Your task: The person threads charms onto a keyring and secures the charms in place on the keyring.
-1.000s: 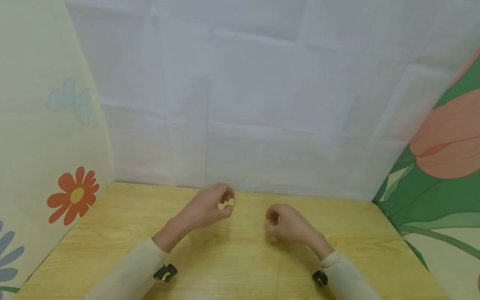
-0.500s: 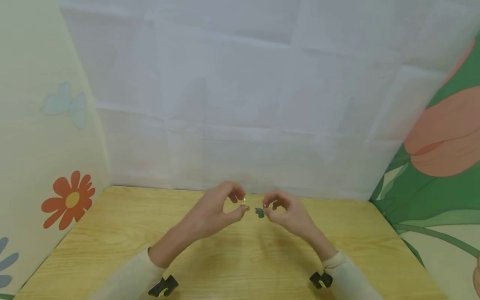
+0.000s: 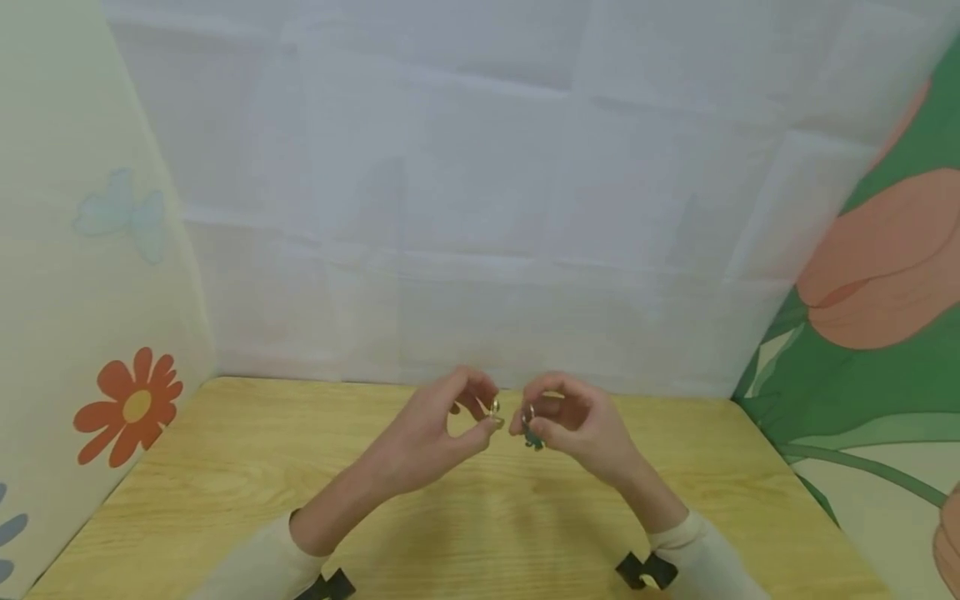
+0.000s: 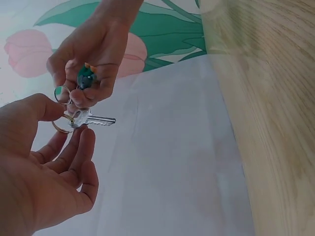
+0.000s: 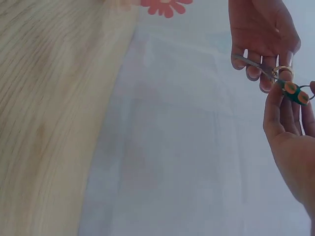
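Observation:
My left hand (image 3: pixel 427 437) pinches a gold-coloured ring (image 4: pixel 55 127) between thumb and fingertip. On this ring is a silver key (image 4: pixel 102 120), its toothed blade pointing away from the palm in the left wrist view. Close by on the right, my right hand (image 3: pixel 588 433) holds a silver ring (image 4: pixel 55 93) with thumb and fingers. A small dark green charm with orange parts (image 5: pixel 294 92) hangs from that ring, its exact shape unclear. The two hands nearly meet above the table. In the wrist views the key and charm overlap, and whether they touch cannot be told.
Under the hands lies a light wood-patterned table (image 3: pixel 300 467). A creased white sheet (image 3: pixel 480 208) rises behind it. Printed panels stand at both sides, with a red flower (image 3: pixel 135 407) on the left and a pink tulip (image 3: pixel 885 267) on the right.
Both hands have come together over the table, the left moving rightward and the right turning so its ring and charm show. Over the last half second the charm has swung down beside the right thumb.

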Available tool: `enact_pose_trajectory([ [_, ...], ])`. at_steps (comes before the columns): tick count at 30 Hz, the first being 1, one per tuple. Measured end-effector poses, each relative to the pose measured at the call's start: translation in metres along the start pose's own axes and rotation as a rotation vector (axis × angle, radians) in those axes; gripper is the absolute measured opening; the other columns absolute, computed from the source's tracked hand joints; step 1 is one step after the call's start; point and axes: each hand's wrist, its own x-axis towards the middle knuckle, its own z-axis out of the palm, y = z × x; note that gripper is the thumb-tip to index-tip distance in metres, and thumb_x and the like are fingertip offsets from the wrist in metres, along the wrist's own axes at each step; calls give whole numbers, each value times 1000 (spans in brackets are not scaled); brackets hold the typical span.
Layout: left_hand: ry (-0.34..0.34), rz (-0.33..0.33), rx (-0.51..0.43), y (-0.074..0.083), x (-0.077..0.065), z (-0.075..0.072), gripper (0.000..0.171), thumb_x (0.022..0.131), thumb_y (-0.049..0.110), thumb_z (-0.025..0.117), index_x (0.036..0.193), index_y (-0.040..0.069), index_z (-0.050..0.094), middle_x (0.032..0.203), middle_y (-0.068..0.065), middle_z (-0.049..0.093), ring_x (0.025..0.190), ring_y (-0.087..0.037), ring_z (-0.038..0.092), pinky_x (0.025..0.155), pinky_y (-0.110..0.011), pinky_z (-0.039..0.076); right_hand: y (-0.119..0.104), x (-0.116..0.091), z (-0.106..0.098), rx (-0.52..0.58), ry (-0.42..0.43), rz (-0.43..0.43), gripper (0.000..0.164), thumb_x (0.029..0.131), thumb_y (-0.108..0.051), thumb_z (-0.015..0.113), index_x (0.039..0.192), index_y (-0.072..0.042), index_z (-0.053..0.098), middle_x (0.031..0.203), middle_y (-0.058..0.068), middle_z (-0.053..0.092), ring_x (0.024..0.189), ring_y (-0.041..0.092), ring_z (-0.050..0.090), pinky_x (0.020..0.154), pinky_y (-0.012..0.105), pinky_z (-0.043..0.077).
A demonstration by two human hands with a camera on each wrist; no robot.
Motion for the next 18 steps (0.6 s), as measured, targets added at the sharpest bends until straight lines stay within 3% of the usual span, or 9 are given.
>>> enact_pose_trajectory([
  [10,11,16,-108,13,-6,2,29,101,19,64,130,18,58,113,11,65,97,-8,63,85,-40,48,-10,0,6,26,54,5,25,99,-3,65,117,13,57,106,18,65,88,26,72,77,39,59],
  [18,31,28,-197,17,-7,2,10,105,21,61,113,17,59,100,8,72,87,-15,64,77,-36,51,-12,0,8,-10,69,-20,24,100,-6,65,117,10,60,104,19,67,84,28,71,75,40,58],
])
